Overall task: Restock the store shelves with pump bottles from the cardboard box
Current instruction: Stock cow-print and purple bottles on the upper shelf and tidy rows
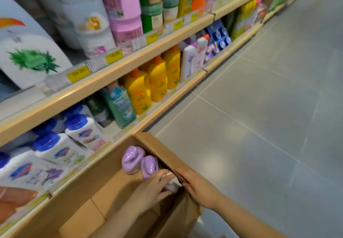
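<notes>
An open cardboard box point(111, 187) stands on the floor against the lowest shelf. Inside it, two lilac pump bottles point(132, 158) stand upright near the far right corner. My left hand point(155, 186) reaches into the box and its fingers close around a third bottle with a white pump top point(173, 183), mostly hidden by the hand. My right hand point(199, 187) grips the box's right flap point(159, 150) at its upper edge. The store shelves point(115, 74) rise to the left, packed with bottles.
White bottles with blue caps point(61, 145) fill the lower shelf beside the box, then teal and yellow bottles point(148, 87) further along. Large white and pink containers point(122, 11) sit above. Grey tiled aisle floor point(259, 126) stretches to the right.
</notes>
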Demonstrator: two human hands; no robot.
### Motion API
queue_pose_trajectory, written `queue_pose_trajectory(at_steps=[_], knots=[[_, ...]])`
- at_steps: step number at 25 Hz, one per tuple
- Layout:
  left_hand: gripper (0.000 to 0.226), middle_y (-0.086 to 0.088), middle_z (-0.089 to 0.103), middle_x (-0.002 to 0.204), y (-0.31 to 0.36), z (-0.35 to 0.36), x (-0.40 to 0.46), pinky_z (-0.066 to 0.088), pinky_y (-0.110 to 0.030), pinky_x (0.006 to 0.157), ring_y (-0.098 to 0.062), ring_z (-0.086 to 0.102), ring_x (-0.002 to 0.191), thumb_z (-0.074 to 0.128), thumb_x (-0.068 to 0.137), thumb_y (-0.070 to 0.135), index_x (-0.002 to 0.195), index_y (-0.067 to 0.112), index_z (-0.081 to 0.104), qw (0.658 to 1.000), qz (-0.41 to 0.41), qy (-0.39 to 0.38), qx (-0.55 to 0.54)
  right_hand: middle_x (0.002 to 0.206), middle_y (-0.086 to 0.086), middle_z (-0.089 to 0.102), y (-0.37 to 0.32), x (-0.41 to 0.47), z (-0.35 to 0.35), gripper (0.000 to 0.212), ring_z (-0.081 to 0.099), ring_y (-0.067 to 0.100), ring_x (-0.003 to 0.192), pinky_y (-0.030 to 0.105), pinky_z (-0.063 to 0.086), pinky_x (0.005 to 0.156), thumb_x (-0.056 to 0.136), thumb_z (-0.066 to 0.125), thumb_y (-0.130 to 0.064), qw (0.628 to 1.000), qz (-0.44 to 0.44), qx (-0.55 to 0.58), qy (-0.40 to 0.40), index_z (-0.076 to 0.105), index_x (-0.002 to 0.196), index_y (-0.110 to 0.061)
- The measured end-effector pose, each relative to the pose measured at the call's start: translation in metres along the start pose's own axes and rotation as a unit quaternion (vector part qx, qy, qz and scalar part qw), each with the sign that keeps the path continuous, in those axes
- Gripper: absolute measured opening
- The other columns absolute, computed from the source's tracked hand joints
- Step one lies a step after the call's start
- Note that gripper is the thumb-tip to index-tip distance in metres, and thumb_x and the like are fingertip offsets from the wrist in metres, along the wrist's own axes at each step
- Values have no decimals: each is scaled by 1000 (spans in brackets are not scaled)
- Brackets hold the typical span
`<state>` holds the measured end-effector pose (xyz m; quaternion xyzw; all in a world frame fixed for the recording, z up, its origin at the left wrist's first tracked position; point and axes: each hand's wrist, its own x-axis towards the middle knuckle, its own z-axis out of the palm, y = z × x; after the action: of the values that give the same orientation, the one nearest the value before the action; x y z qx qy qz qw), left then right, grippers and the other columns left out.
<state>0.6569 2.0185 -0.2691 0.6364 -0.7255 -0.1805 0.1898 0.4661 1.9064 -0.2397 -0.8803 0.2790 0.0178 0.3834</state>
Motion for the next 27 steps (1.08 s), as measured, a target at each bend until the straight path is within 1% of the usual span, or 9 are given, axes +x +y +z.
queue_pose_trajectory(at_steps=[2,5,8,11,14,17,20,24,27], knots=[[41,11,45,121,-2,9,9,45,-14,81,-3,50,105,46,85,39,125,29,44,1000,-1,21,0,148,-5,38,2,-2,4,51,37,10,133,18,26,111,96,41,-20,1000,5,5,-3,28,145,-29],[30,11,57,107,1,6,14,48,-12,66,-2,57,91,41,85,35,113,30,48,1000,-2,17,-11,150,-8,34,-1,-3,-2,49,33,5,135,1,13,105,98,38,-20,1000,10,-3,-3,27,145,-29],[28,8,58,116,-2,-5,7,54,-24,72,-11,61,99,37,90,38,117,33,43,999,-23,14,-20,149,-9,36,-7,2,-15,46,35,7,134,-5,11,97,99,37,-25,1000,17,-5,-26,29,145,-29],[33,9,58,125,-1,-22,0,49,-22,87,-9,57,109,40,93,41,125,34,44,997,-49,52,-38,145,-7,44,-20,14,-35,44,44,12,129,10,26,101,98,39,-31,998,23,-16,-54,35,142,-27],[39,13,53,130,4,-64,10,35,-21,102,-3,47,118,46,94,43,132,31,48,986,-109,60,-110,142,-7,47,-46,34,-63,50,45,11,127,21,32,106,92,52,-36,998,14,-17,-67,39,139,-28],[34,11,59,117,9,-112,15,45,-23,91,-1,53,105,52,92,43,125,34,51,973,-149,100,-146,128,-6,57,-81,57,-81,63,53,10,113,28,44,99,76,70,-38,995,-14,-6,-103,45,132,-30],[25,14,62,102,20,-161,12,48,-15,77,5,56,93,56,90,40,114,36,54,961,-146,179,-149,121,-5,58,-119,77,-91,70,57,10,106,27,50,91,70,75,-33,995,-36,37,-83,43,131,-32],[27,12,65,100,26,-231,8,52,-26,78,1,60,88,58,85,46,111,41,54,942,-185,253,-121,116,-3,60,-170,98,-109,67,59,10,101,21,51,81,66,81,-29,994,-75,81,-15,48,125,-24],[33,13,67,99,36,-285,1,53,-25,78,3,62,87,68,80,39,111,41,56,914,-203,314,-160,109,0,66,-211,115,-129,66,64,12,98,37,55,83,59,85,-32,988,-102,118,9,53,116,-19]])
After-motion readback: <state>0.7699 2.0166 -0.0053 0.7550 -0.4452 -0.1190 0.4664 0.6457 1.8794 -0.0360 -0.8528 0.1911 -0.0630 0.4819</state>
